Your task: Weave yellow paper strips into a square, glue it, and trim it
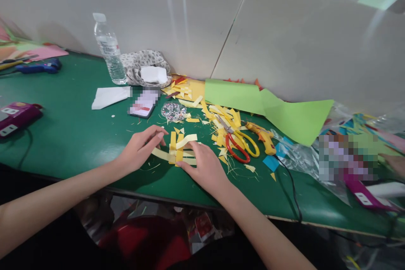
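Note:
A small lattice of yellow and pale cream paper strips (179, 152) is on the green table, its strips crossing over and under each other. My right hand (207, 166) is closed on its right side, with the thumb on the lower edge and the fingers over the pale strips. One pale strip (190, 139) curls up at the top beside these fingers. To the left, my left hand (142, 147) has thumb and fingertips brought together by the lattice; whatever they pinch is too small to make out. Another pale strip (161, 154) reaches out below that hand.
Scissors (242, 141) and a yellow glue gun (262, 135) lie right among paper scraps (221, 118). Behind are green paper (234, 95), a phone (145, 103), a clear beaded ring (174, 111) and a water bottle (110, 52). Purple power strips (19, 117) sit at both sides. Another person's hand (397, 164) shows far right.

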The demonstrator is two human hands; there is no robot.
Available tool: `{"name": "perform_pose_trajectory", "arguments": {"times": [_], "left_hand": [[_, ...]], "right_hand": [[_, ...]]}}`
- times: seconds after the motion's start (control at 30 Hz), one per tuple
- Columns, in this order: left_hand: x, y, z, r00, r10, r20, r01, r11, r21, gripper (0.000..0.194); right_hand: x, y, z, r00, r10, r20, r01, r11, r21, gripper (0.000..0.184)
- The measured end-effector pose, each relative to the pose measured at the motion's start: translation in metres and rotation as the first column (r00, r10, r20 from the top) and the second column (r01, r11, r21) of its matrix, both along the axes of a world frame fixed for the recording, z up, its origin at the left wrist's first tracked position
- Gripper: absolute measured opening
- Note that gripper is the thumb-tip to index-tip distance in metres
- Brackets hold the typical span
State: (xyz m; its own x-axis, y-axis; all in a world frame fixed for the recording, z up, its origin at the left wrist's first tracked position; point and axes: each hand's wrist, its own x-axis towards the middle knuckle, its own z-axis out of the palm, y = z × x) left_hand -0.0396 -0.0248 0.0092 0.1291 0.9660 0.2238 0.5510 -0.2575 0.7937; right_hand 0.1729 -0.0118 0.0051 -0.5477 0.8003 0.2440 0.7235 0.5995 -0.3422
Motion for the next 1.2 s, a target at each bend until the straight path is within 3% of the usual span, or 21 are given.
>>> {"name": "perform_pose_trajectory", "arguments": {"times": [0.17, 0.27, 0.33, 0.53, 0.7, 0.83, 1.0, 1.2], "left_hand": [[0.005, -0.002, 0.002, 0.942, -0.241, 0.232, 0.284, 0.943, -0.174, 0.059], [0.007, -0.007, 0.006, 0.934, -0.328, 0.144, 0.350, 0.921, -0.172, 0.053], [0.007, -0.010, 0.008, 0.935, -0.356, 0.000, 0.353, 0.926, -0.137, 0.044], [0.009, -0.014, 0.006, 0.800, -0.446, -0.402, 0.499, 0.866, 0.033, 0.036], [0.010, -0.012, 0.000, 0.788, -0.412, -0.458, 0.522, 0.842, 0.140, 0.032], [0.010, -0.011, -0.006, 0.823, -0.259, -0.506, 0.415, 0.882, 0.224, 0.036], [0.016, -0.012, -0.006, 0.811, -0.166, -0.561, 0.309, 0.935, 0.171, 0.060], [0.023, -0.009, -0.005, 0.790, -0.198, -0.581, 0.319, 0.941, 0.112, 0.062]], "right_hand": [[0.006, 0.001, -0.001, 0.985, -0.026, -0.171, 0.072, 0.959, 0.273, 0.049], [0.010, -0.001, 0.006, 0.946, 0.004, -0.324, 0.141, 0.896, 0.420, 0.049], [0.012, -0.002, 0.011, 0.947, 0.047, -0.319, 0.112, 0.880, 0.461, 0.048], [0.009, 0.000, 0.009, 0.996, 0.068, -0.058, -0.047, 0.949, 0.312, 0.021], [0.009, 0.006, -0.001, 0.996, 0.069, 0.062, -0.080, 0.979, 0.189, 0.026], [0.011, 0.007, -0.002, 0.993, 0.077, 0.095, -0.092, 0.982, 0.166, 0.023], [0.011, 0.005, 0.000, 0.991, 0.102, 0.081, -0.113, 0.983, 0.145, 0.024], [0.009, 0.001, -0.001, 0.976, 0.203, 0.074, -0.211, 0.970, 0.121, 0.024]]}}
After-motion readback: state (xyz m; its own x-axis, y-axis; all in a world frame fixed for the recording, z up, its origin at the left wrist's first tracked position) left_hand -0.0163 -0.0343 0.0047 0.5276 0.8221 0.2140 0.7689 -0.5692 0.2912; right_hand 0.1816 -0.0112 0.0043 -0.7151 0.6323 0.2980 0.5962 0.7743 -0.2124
